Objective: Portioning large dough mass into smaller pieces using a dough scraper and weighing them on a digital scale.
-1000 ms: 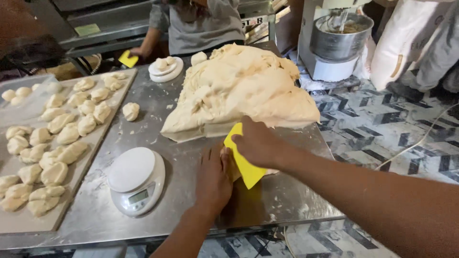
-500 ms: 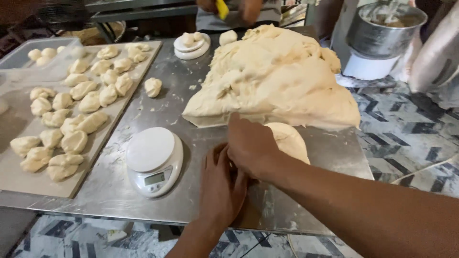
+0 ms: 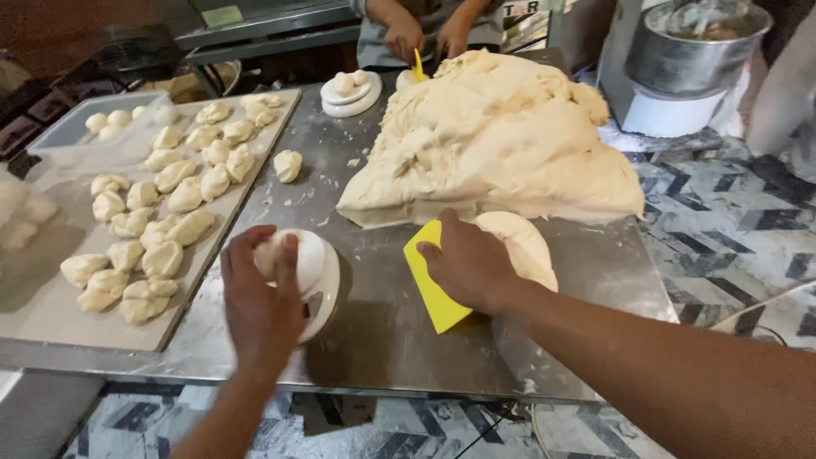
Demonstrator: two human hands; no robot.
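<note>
Fingers of the left hand [image 3: 259, 297] curl round a small dough piece [image 3: 274, 252] and press it onto the white kitchen scale [image 3: 319, 280], whose display the hand hides. Right hand [image 3: 472, 265] grips a yellow plastic scraper [image 3: 432, 280], fingers closed over its upper edge, resting on the steel table [image 3: 391, 340] beside a cut dough lump [image 3: 523, 242]. Weighing well probably calls for letting go of the piece so the platform carries it alone. At twelve o'clock from the scraper rises the large dough mass [image 3: 497, 136]; at ten o'clock a board [image 3: 51, 314] holds rows of portioned pieces. Beyond, another person's hands [image 3: 425, 36] work with a second scraper near a second white scale [image 3: 350, 92]. A mixer bowl [image 3: 693, 47] stands at two o'clock.
</note>
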